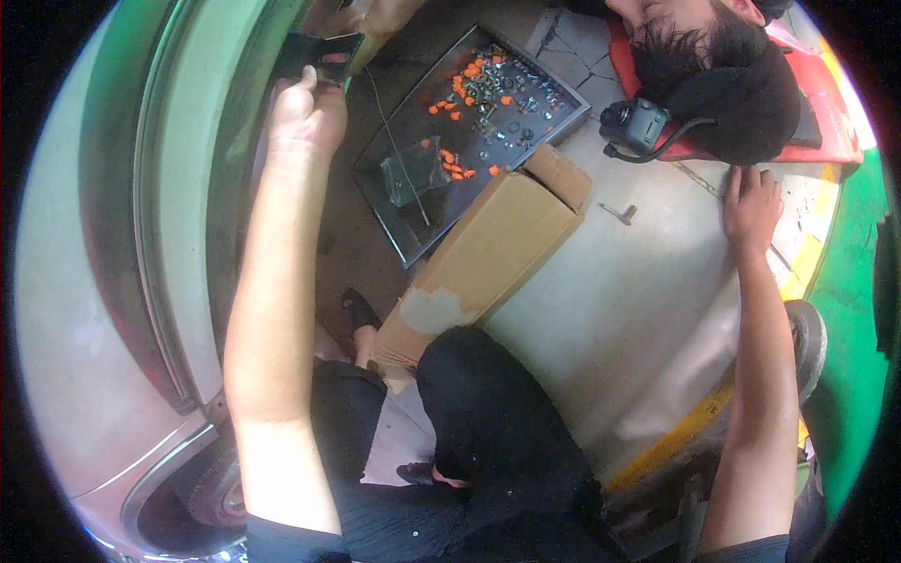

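My left hand [305,114] reaches forward along the side of a pale car [192,235]. Its fingers are closed around the near edge of a flat black part [324,52], thumb on top; what kind of part it is I cannot make out. Just beyond it, another person's hand [380,17] is close to the same part. On the right, my right hand [754,205] rests on the pale floor with its fingers stretched out. It lies just below the red mat [835,122] and the other person's dark-haired head [713,84], holding nothing.
A dark metal tray [375,202] carries orange clips, bolts, nuts and a clear plastic bag. Along its near side lies a long cardboard box [488,249]. A small L-shaped metal piece [619,214] is on the floor. The other person wears a head camera [638,127].
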Demonstrator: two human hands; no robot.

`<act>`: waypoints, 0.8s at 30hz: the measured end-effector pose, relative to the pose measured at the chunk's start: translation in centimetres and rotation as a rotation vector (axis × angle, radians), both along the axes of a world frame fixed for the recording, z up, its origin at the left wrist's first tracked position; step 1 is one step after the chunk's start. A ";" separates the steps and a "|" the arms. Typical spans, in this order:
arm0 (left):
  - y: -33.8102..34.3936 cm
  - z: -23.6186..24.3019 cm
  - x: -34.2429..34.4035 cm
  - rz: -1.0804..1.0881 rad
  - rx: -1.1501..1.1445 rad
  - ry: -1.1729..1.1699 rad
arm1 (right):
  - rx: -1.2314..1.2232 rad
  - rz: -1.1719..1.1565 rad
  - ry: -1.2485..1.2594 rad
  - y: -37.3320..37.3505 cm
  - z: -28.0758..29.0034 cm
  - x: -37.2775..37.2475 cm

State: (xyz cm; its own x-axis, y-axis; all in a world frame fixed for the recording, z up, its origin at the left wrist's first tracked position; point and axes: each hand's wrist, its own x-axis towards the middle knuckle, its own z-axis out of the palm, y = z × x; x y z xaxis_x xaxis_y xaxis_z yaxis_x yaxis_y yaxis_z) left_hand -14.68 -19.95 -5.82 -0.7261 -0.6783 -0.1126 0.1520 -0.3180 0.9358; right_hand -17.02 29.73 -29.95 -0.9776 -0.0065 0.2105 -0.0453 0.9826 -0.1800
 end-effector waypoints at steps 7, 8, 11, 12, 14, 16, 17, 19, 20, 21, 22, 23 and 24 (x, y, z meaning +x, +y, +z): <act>-1.2 0.0 -0.1 -0.021 0.107 0.008 | -0.015 0.008 -0.002 0.0 -0.1 0.1; -1.3 0.0 -0.1 -0.021 0.106 0.009 | -0.007 0.009 -0.004 0.0 -0.2 0.1; -1.6 0.0 0.0 -0.048 0.100 0.029 | 0.007 -0.009 -0.041 -0.2 0.1 0.0; -1.8 0.0 -0.1 -0.050 0.096 0.022 | 0.008 -0.009 -0.040 -0.1 0.1 0.0; -1.6 -0.1 -0.1 -0.051 0.092 0.015 | 0.001 -0.011 -0.027 -0.1 0.1 0.0; -1.4 -0.1 0.0 -0.010 0.054 0.010 | -0.011 -0.006 -0.036 -0.2 0.2 0.0; -1.3 0.0 0.0 -0.009 0.052 0.010 | -0.024 0.000 -0.045 -0.2 0.2 0.0; -0.9 0.1 0.1 0.019 0.068 0.031 | -0.022 -0.005 -0.041 -0.2 0.2 -0.1; -0.6 0.1 0.0 0.018 0.070 0.032 | -0.019 -0.012 -0.037 -0.2 0.2 -0.1; -0.3 0.2 0.0 0.025 0.051 0.023 | -0.017 -0.013 -0.037 -0.1 0.2 -0.1; 0.2 0.3 0.0 0.033 0.031 0.013 | -0.008 -0.014 -0.042 0.0 0.1 -0.1; 0.6 0.4 0.0 0.033 0.032 0.012 | 0.002 -0.015 -0.047 0.0 0.1 0.0; 1.1 0.6 0.0 0.062 0.072 0.008 | 0.003 -0.016 -0.048 0.0 0.0 0.0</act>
State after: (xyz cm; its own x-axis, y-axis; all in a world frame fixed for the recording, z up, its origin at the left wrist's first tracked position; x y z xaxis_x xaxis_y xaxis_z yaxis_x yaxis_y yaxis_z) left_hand -14.71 -18.83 -5.26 -0.6844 -0.7120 -0.1570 0.1811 -0.3746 0.9093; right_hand -16.99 29.76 -29.92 -0.9866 0.0087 0.1631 -0.0210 0.9836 -0.1791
